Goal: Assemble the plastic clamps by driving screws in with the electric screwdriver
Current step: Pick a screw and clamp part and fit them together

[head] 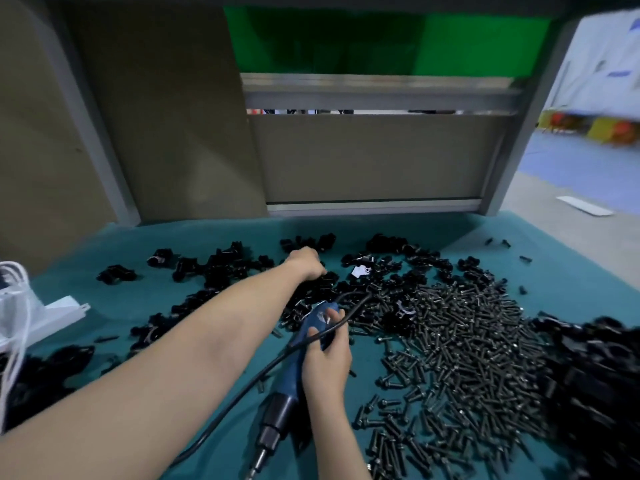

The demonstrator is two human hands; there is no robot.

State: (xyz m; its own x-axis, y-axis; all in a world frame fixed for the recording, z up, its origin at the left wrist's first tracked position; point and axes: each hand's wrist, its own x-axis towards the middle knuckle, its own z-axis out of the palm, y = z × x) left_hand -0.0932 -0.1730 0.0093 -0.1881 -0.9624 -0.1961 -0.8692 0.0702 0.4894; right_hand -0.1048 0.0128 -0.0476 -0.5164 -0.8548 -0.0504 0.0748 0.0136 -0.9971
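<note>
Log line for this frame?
left hand: in black plastic clamp pile | right hand: grips blue electric screwdriver | black screws: heaped loose

**Screwdriver in hand amid clamps and screws**

The blue screwdriver (294, 372), gripped by the right hand (327, 362), slants with its bit toward the near edge, its black cord trailing across the body. Black plastic clamps (221, 265) sprawl in loose clusters to the left and far side. Black screws (460, 348) lie in a broad heap just right of the tool
</note>
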